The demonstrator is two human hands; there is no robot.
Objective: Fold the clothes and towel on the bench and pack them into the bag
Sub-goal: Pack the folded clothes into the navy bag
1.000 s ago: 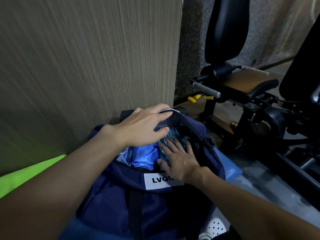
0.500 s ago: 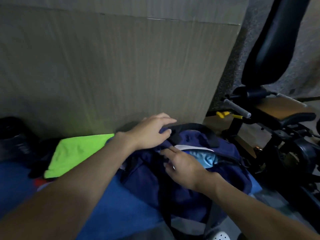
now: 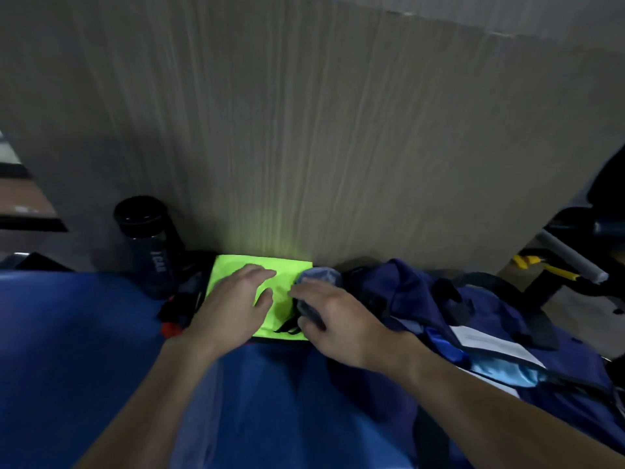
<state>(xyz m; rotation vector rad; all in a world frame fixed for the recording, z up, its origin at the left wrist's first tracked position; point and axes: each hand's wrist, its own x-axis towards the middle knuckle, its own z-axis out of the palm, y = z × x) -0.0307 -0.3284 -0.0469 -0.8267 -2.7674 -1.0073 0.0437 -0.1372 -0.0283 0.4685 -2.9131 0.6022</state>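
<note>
— So where is the neon-green folded garment (image 3: 236,264)?
— Flat on the blue bench (image 3: 67,350), right against the foot of the wood-grain panel (image 3: 304,130). A black bottle (image 3: 148,245) stands upright near its left side, and the navy duffel bag (image 3: 422,299) slumps just beside it on the right.
— And the hands?
— The left hand (image 3: 233,306) lies on the garment, palm down with its fingers straight and a little spread, holding nothing. The right hand (image 3: 341,319) is at the garment's right edge, its fingers and thumb curled round a grey cloth bundle (image 3: 318,280).
— Does the bundle touch the garment?
— It overlaps the right edge, but blur hides whether it rests there. A bit of black cord (image 3: 287,328) lies on the green near the right thumb.
— Is the bag open?
— Yes, its mouth gapes toward the right, showing a white label (image 3: 490,340) and light-blue fabric (image 3: 500,370) inside.
— Anything else?
— Some dark and red items (image 3: 174,316) lie bunched between the bottle and the garment, too murky to name, and a gym machine (image 3: 575,252) stands at the far right.
</note>
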